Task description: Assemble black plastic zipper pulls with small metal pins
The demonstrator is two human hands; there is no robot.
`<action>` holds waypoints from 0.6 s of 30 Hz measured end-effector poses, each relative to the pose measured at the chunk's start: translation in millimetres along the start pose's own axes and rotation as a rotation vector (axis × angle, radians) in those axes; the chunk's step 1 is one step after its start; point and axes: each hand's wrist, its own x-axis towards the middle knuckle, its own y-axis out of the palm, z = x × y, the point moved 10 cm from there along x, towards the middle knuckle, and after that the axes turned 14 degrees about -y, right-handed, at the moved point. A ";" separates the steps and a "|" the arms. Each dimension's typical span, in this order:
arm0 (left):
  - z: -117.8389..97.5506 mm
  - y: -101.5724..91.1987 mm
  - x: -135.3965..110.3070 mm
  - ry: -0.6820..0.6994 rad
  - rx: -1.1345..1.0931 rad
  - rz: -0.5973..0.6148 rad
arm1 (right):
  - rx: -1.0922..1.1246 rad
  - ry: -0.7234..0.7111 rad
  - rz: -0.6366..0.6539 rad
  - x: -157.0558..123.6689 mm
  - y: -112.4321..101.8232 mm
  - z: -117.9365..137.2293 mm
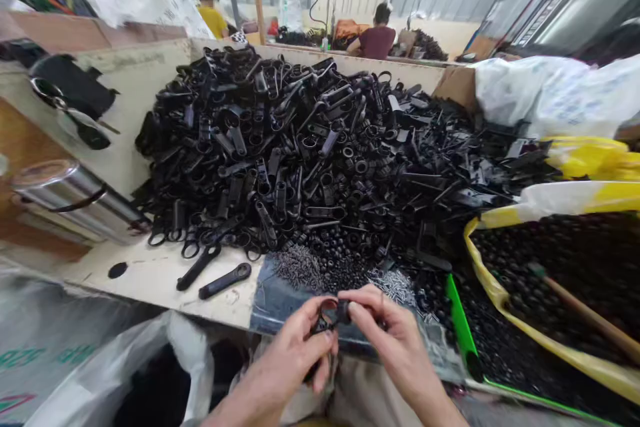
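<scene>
My left grip [306, 343] clasped a ringed part [321, 325], my right grip [387, 321] pinched a black piece [344, 311], forearms [250, 383] angled inward!

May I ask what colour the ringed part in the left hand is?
The ringed part is black; the head view shows it best.

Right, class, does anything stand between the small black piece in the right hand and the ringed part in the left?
Nothing visible does: the small black piece in the right hand sits right beside the ringed part in the left hand; whether they touch is too small to tell.
</scene>
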 end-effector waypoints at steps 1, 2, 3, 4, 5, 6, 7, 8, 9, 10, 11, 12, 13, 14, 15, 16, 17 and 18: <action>3.4 0.8 0.5 -0.047 -0.056 0.055 | 0.080 0.089 -0.079 -5.8 -6.9 -13.4; 5.9 1.5 0.8 -0.087 -0.113 0.103 | 0.149 0.158 -0.144 -11.7 -11.3 -24.6; 7.7 2.6 1.2 -0.119 -0.169 0.144 | 0.206 0.206 -0.192 -16.9 -13.2 -32.8; 9.0 4.2 2.0 -0.143 -0.224 0.177 | 0.251 0.233 -0.225 -20.9 -12.6 -38.0; 10.3 7.1 3.3 -0.163 -0.294 0.212 | 0.298 0.249 -0.240 -23.6 -9.1 -40.8; 11.4 9.7 5.4 -0.172 -0.352 0.231 | 0.319 0.231 -0.237 -23.9 -4.4 -39.3; 12.4 11.9 8.1 -0.167 -0.394 0.233 | 0.311 0.185 -0.221 -22.3 0.5 -34.3; 13.8 14.4 11.3 -0.156 -0.418 0.230 | 0.283 0.127 -0.201 -19.7 5.0 -27.3; 16.0 16.3 14.7 -0.141 -0.431 0.216 | 0.251 0.066 -0.183 -16.9 8.6 -19.7; 18.9 17.4 18.1 -0.126 -0.431 0.193 | 0.224 0.014 -0.172 -14.2 11.0 -12.9; 22.2 17.6 21.2 -0.112 -0.420 0.163 | 0.209 -0.022 -0.164 -12.1 12.1 -7.9; 24.9 16.5 23.7 -0.092 -0.396 0.129 | 0.205 -0.042 -0.159 -10.4 12.1 -4.7; 26.4 14.5 25.2 -0.067 -0.362 0.092 | 0.206 -0.053 -0.149 -9.1 11.5 -3.0; 26.5 11.7 25.8 -0.039 -0.319 0.057 | 0.201 -0.061 -0.130 -8.1 10.7 -1.6; 26.0 8.3 25.4 -0.016 -0.282 0.021 | 0.183 -0.070 -0.100 -7.4 10.2 -0.3; 25.3 4.9 24.4 -0.007 -0.252 -0.008 | 0.148 -0.081 -0.063 -7.1 9.7 1.0; 24.9 1.7 22.9 -0.014 -0.236 -0.032 | 0.101 -0.097 -0.024 -7.1 9.4 2.6; 24.8 -1.0 21.1 -0.033 -0.228 -0.049 | 0.046 -0.116 0.009 -7.2 9.0 4.4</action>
